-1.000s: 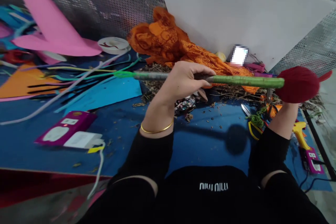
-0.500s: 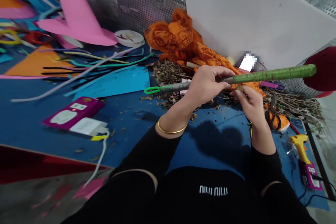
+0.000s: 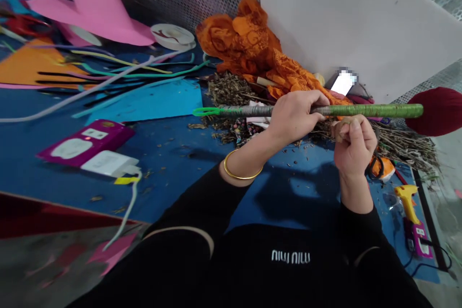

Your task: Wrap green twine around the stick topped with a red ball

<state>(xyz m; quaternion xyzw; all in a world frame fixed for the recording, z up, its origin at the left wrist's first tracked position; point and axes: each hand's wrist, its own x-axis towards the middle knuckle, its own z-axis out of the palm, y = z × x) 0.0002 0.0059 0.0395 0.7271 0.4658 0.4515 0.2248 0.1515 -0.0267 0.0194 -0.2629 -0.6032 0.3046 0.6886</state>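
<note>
A long stick (image 3: 368, 110), wound in green on the right part and grey on the left, lies level across the view. My left hand (image 3: 294, 114) is closed around its middle, where the winding turns brownish. A bright green loop (image 3: 206, 111) stands out from the left end. Close to the right end is a dark red rounded thing (image 3: 438, 111); whether it is joined to the stick I cannot tell. Just below the green part, my right hand (image 3: 355, 142) is closed in a pinch, with something small and pale, perhaps the winding strand, barely visible at its fingertips.
Behind the stick lie orange cloth (image 3: 249, 38) and dried plant bits (image 3: 229, 89). Pipe cleaners, a blue sheet (image 3: 151, 106) and pink foam (image 3: 97, 5) cover the left. A purple power strip (image 3: 86, 139) is nearer. Scissors (image 3: 376, 166) and a yellow glue gun (image 3: 407, 202) lie right.
The stick has swung to nearly level, its right end coming down. My right hand has turned and moved slightly right, fingers curled tighter. My left hand keeps its hold.
</note>
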